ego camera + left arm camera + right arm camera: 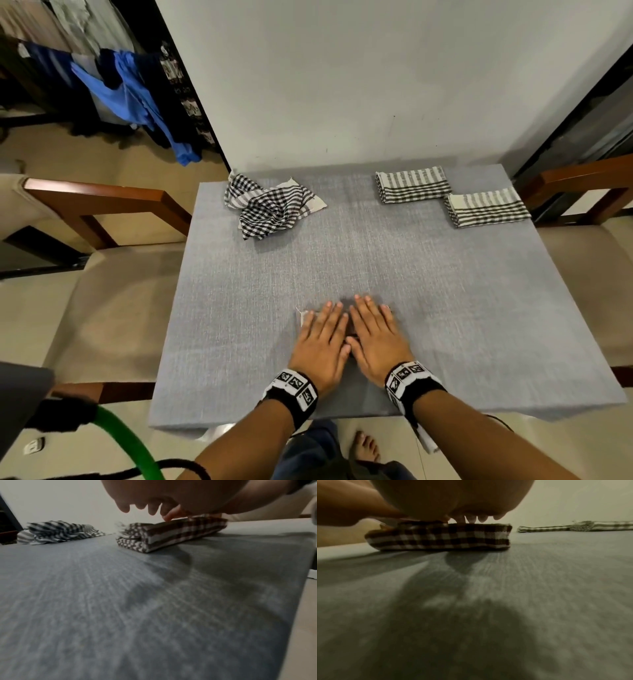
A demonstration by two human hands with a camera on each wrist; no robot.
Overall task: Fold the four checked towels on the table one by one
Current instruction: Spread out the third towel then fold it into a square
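Folded towel [440, 538] lies pinned under straight fingers [330, 317] — left hand [320, 342] and right hand [375, 339] press flat, side by side, near the table's [479, 325] front edge. Far left sits a crumpled towel [270, 205]; far right, two folded towels [412, 185] — corners touching.

No readable text, wristbands [297, 387] bear only coded marker squares

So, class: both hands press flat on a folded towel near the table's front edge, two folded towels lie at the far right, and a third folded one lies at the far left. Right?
Not quite. The far-left towel is crumpled, not folded, as the head view shows. Both the left hand and right hand do press the folded towel.
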